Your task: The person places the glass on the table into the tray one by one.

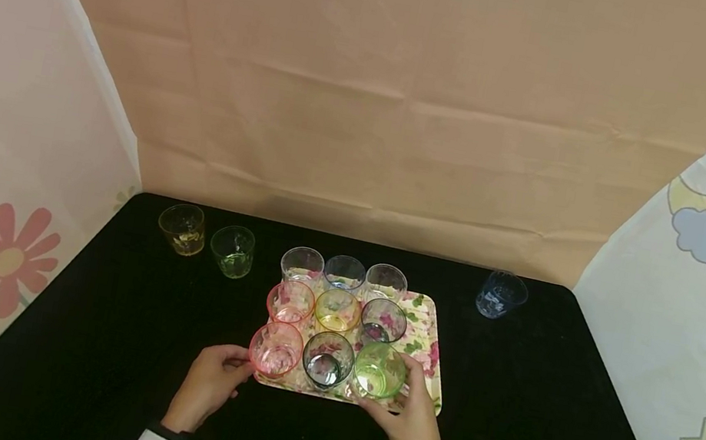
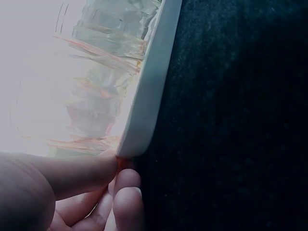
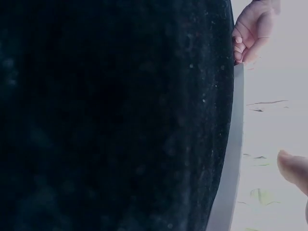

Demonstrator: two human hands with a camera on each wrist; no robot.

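A floral tray (image 1: 425, 333) with a pale rim (image 2: 149, 91) carries several clear and tinted glasses in three rows. At its near left corner, my left hand (image 1: 209, 383) pinches the rim between thumb (image 2: 82, 173) and curled fingers, beside a pink glass (image 1: 276, 350). My right hand (image 1: 409, 428) holds a green glass (image 1: 380, 371) at the near right of the tray, thumb in front and fingers along its right side. Between these two glasses stands a grey glass (image 1: 328, 361). Only the thumb (image 3: 294, 169) of my right hand shows in the right wrist view, where glare washes out the glasses.
On the black table (image 1: 111, 366), an amber glass (image 1: 183, 230) and a dark green glass (image 1: 232, 253) stand left of the tray. A blue glass (image 1: 500, 295) stands far right. A brown backdrop (image 1: 374, 138) rises behind, with patterned sheets on both sides.
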